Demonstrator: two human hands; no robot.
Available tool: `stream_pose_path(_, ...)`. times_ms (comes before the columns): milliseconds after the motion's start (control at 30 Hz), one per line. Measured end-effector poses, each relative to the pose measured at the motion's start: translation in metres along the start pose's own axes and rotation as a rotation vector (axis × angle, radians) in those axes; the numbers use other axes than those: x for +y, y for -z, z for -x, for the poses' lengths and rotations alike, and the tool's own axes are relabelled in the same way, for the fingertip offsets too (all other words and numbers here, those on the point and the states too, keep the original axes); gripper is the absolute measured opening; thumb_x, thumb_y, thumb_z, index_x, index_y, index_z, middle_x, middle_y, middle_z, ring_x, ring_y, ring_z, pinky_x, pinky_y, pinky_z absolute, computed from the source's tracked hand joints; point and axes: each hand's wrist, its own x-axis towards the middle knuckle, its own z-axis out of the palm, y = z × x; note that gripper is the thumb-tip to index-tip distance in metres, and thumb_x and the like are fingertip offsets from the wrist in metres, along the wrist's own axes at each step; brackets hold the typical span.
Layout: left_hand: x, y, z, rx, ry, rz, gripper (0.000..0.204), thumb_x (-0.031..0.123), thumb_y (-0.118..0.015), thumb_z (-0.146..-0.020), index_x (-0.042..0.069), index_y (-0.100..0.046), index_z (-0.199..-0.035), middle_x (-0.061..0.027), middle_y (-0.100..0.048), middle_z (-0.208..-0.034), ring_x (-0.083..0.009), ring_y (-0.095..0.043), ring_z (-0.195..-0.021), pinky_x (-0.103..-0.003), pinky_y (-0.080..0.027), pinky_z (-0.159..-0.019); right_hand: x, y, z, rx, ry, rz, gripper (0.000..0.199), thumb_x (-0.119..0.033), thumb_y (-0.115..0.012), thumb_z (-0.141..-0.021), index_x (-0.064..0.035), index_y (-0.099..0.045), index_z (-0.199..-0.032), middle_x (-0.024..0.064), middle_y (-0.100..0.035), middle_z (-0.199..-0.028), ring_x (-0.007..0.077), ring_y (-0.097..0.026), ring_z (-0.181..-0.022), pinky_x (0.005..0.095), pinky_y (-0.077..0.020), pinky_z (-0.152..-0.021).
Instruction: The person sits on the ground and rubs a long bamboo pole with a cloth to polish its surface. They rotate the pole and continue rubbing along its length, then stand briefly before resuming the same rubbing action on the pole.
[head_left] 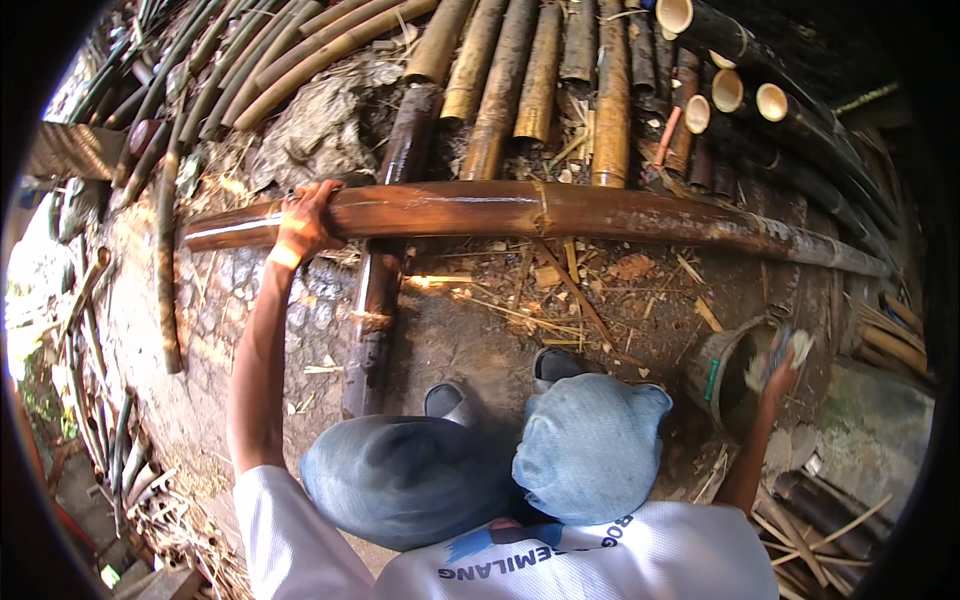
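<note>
A thick, wet, reddish-brown bamboo pole (440,211) lies crosswise in front of me, with a joint ring near its middle. Near its left end, my left hand (308,222) is closed over the top, fingers on the far side. Under the pole runs a dark wet bamboo length (372,335), pointing away from me. To my right, my right hand (782,375) is at the far rim of a bucket (703,362) with a green grip on its side. Its fingers are closed on a pale, ragged wad (800,346), blurred, its kind unclear.
Several cut bamboo poles (490,110) lie side by side beyond the pole, and more are stacked at the far right (770,103). A rock (325,130) sits at the far left. Bamboo strips and chips litter the ground. A concrete block (870,430) stands right of the bucket.
</note>
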Motion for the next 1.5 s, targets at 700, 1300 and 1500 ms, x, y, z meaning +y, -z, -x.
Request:
stream_pose_path(700, 0.186, 0.019, -0.07, -0.331, 0.099, 1.209, 0.096, 0.087, -0.017, -0.091, 0.022, -0.027, -0.162, -0.0286, -0.036, -0.157, -0.0365, -0.039, -0.144, -0.043, -0.028, -0.12, -0.198, -0.303, 0.24, -0.778, 0.253, 0.249, 0.053, -0.054, -0.057, -0.1, -0.0065, -0.069, -0.119, 0.0073, -0.072, -0.101, 0.0197, -0.067, -0.089, 0.0341, -0.0529, -0.079)
stream_pose_path(1300, 0.313, -0.025, -0.067, -0.162, -0.315, 0.066, 0.103, 0.044, -0.089, -0.069, 0.006, -0.035, -0.147, -0.0206, -0.051, -0.143, -0.0405, -0.052, -0.131, -0.056, -0.037, -0.112, -0.168, -0.254, 0.085, -0.494, 0.292, 0.517, 0.077, -0.062, -0.055, -0.097, -0.0037, -0.042, -0.146, 0.0211, -0.07, -0.086, 0.0308, -0.073, -0.084, 0.0479, -0.0571, -0.08)
stream_pose_path(1500, 0.262, 0.011, -0.063, -0.422, -0.207, 0.054, 0.098, 0.051, -0.085, -0.069, 0.003, -0.041, -0.142, -0.0184, -0.061, -0.13, -0.0347, -0.061, -0.119, -0.047, -0.05, -0.103, -0.125, -0.382, 0.27, -0.397, 1.27, 0.256, 0.033, -0.024, -0.073, -0.088, -0.0217, -0.069, -0.121, 0.0015, -0.072, -0.118, 0.0302, -0.059, -0.127, 0.0506, -0.0311, -0.119)
